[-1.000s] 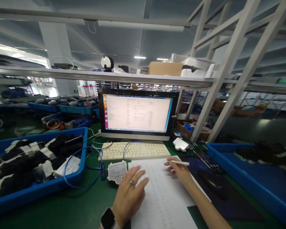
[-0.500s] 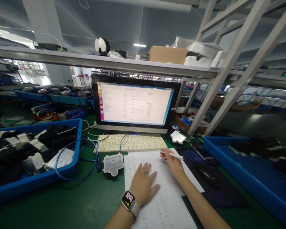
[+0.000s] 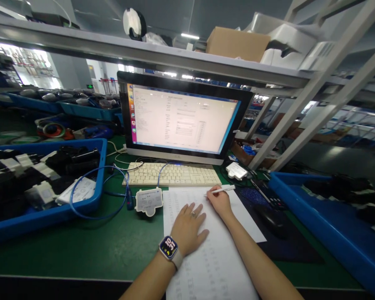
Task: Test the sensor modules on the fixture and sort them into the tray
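My left hand [image 3: 190, 227] lies flat with its fingers spread on a sheet of paper [image 3: 203, 258] that carries rows of small marks. A ring is on one finger, and a smartwatch [image 3: 168, 248] is strapped to the wrist. Just to the upper right, my right hand [image 3: 219, 202] grips a white pen [image 3: 223, 189], whose tip points down at the paper. Left of the paper sits a small white car-shaped device [image 3: 149, 202] with a blue cable [image 3: 109, 216] near it. Behind the paper is a cream keyboard [image 3: 171, 174].
A monitor [image 3: 181, 121] stands behind the keyboard. Blue bins full of black and white parts flank me: the left bin [image 3: 103, 166] and the right bin [image 3: 300, 221]. A black mouse [image 3: 270, 218] and a phone [image 3: 265, 193] lie on the right. Overhead runs a shelf [image 3: 175, 54].
The view has tilted down. My right hand has shifted slightly left on the paper, and the pen has turned from lying sideways to point down at the sheet. The left hand stays flat.
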